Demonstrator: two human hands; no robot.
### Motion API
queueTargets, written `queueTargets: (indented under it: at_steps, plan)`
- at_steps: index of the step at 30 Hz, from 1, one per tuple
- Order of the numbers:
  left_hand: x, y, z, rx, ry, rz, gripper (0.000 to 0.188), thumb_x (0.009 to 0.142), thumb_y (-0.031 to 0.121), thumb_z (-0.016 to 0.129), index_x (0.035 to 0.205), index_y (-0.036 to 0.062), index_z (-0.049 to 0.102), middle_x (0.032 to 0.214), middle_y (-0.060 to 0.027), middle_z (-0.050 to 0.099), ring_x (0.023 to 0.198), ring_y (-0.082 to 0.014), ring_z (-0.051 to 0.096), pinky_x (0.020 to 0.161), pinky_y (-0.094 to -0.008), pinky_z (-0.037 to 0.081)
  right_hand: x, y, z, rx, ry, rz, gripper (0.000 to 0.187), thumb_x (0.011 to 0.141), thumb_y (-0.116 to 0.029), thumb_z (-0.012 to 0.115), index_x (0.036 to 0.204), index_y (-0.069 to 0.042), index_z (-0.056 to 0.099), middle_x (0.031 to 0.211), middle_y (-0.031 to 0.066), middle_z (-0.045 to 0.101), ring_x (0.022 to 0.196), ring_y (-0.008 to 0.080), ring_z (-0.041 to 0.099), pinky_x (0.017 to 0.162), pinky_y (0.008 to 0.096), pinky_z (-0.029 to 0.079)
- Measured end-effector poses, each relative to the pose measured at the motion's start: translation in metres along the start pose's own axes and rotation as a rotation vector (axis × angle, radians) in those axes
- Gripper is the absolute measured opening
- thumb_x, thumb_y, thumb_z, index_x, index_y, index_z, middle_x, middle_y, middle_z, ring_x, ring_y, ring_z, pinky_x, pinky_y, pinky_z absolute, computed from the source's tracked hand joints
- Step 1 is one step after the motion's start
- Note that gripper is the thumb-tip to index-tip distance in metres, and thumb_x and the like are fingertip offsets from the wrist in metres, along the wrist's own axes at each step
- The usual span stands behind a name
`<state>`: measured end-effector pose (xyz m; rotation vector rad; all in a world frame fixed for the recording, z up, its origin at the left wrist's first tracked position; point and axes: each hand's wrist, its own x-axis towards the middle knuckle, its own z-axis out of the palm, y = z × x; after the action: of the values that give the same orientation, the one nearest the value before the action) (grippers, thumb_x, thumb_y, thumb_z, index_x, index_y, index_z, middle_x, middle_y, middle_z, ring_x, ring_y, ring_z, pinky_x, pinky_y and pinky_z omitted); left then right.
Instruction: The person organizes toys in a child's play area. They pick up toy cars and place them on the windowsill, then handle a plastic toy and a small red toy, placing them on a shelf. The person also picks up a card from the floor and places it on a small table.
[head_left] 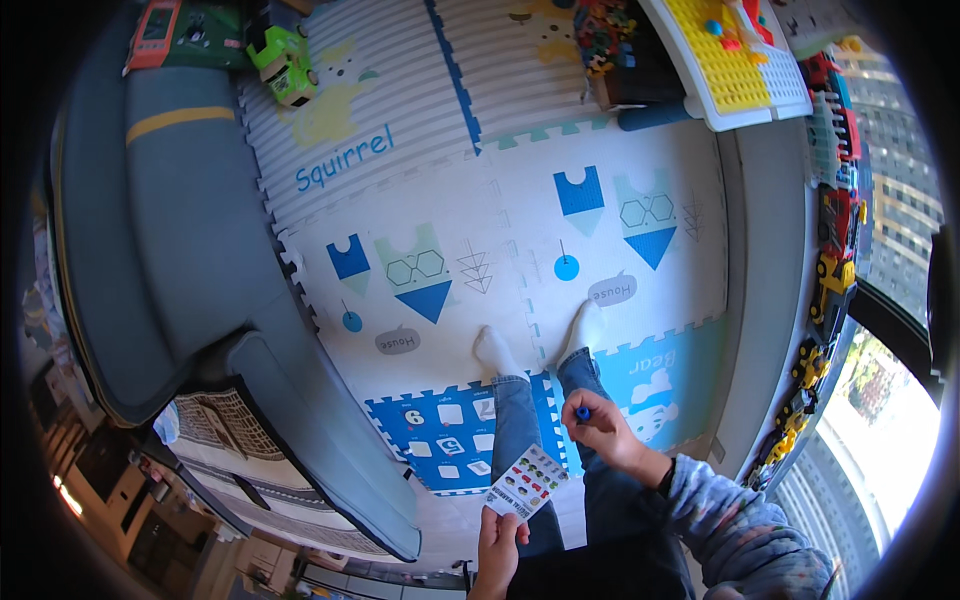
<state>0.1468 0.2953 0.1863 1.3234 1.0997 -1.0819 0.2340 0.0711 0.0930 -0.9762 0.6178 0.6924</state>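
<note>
A white card (527,485) printed with rows of small coloured pictures is pinched at its lower end by my left hand (498,548), above my lap. My right hand (607,435) is closed around a small dark-blue object (583,413) with a round end showing at the fingertips; the rest of it is hidden by the fingers, so its kind cannot be made out. The right hand is over my knee, farther out than the card and apart from it.
Foam play mats (430,300) cover the floor under my feet. A grey sofa (190,210) runs along the left, with a green toy truck (285,65) near its far end. A toy table (720,60) with a yellow studded top stands far right. Toy vehicles (835,280) line the windowsill.
</note>
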Motion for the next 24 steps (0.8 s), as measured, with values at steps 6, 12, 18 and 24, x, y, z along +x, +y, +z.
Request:
queueTargets:
  at_steps: [6,12,18,24]
  plan:
    - [-0.006,0.018,-0.023,-0.018,0.005,0.043,0.032,0.099,0.022,0.044,0.125,0.0053,0.041,0.094,-0.0103,0.059,0.067,-0.0080,0.052,0.061,-0.0212,0.047,0.001,-0.018,0.059,-0.655,-0.038,0.184,0.024,0.089,-0.020,0.062,0.100,-0.002,0.051,0.079,0.0068,0.054,0.068,0.0136,0.052,0.057,0.0287,0.043]
    - [-0.032,0.069,-0.037,-0.067,-0.066,0.139,0.020,0.098,0.015,0.043,0.113,0.0053,0.052,0.069,0.0007,0.048,0.059,-0.0078,0.042,0.055,-0.0226,0.035,-0.007,-0.050,0.088,-0.566,-0.306,0.313,0.035,0.089,-0.027,0.064,0.111,0.000,0.066,0.096,0.0165,0.070,0.083,0.0217,0.069,0.072,0.0303,0.054]
    - [-0.052,0.135,-0.029,-0.155,-0.030,0.257,0.030,0.100,0.020,0.043,0.127,0.0080,0.042,0.081,0.0002,0.049,0.073,-0.0089,0.046,0.066,-0.0235,0.038,-0.003,-0.122,0.074,-0.292,0.063,0.117,0.030,0.090,-0.022,0.064,0.109,0.000,0.065,0.092,0.0107,0.070,0.082,0.0156,0.066,0.074,0.0298,0.054]
    - [-0.068,0.182,0.007,0.051,0.038,0.413,0.022,0.100,0.021,0.043,0.113,0.0077,0.054,0.081,0.0009,0.049,0.073,-0.0081,0.045,0.065,-0.0223,0.037,0.061,-0.228,-0.040,0.106,0.625,-0.094,0.023,0.091,-0.025,0.063,0.099,-0.004,0.065,0.070,0.0018,0.059,0.050,0.0081,0.045,0.043,0.0232,0.035]
